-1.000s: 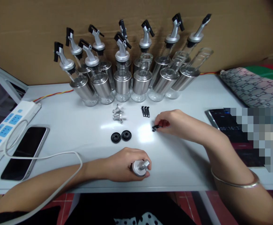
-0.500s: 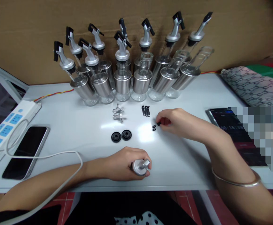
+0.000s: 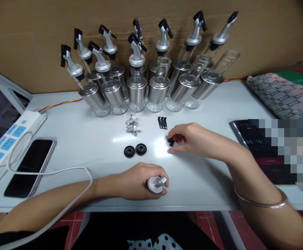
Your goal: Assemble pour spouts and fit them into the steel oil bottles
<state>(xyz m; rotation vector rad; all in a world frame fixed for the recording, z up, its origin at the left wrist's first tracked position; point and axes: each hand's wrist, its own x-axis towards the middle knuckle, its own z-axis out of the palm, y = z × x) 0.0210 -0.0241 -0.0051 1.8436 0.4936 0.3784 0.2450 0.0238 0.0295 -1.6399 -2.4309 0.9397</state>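
Note:
My left hand (image 3: 138, 182) is wrapped round a silver pourer spout (image 3: 155, 184) near the table's front edge, its nozzle tilted up to the right. Thumb and fingertips of my right hand (image 3: 189, 139) are spread around a few small black stoppers (image 3: 170, 141) on the table; the palm side is partly hidden. Just behind these stoppers lie three narrow black levers (image 3: 162, 123) side by side. Two round black rubber caps (image 3: 135, 150) rest between my hands. Farther back are two loose silver pourer spouts (image 3: 132, 125), lying on their sides.
Several glass bottles with steel sleeves (image 3: 137, 89) stand along the back, many with lever pourers, some open-necked. A power strip (image 3: 4, 146) and a phone (image 3: 29, 168) lie left, a white cable (image 3: 63, 171) crossing my left arm. Another phone (image 3: 261, 149) showing a timer lies right.
My right hand has moved slightly left, and its thumb and fingers have parted over the small black stoppers. My left hand keeps its grip on the pourer spout.

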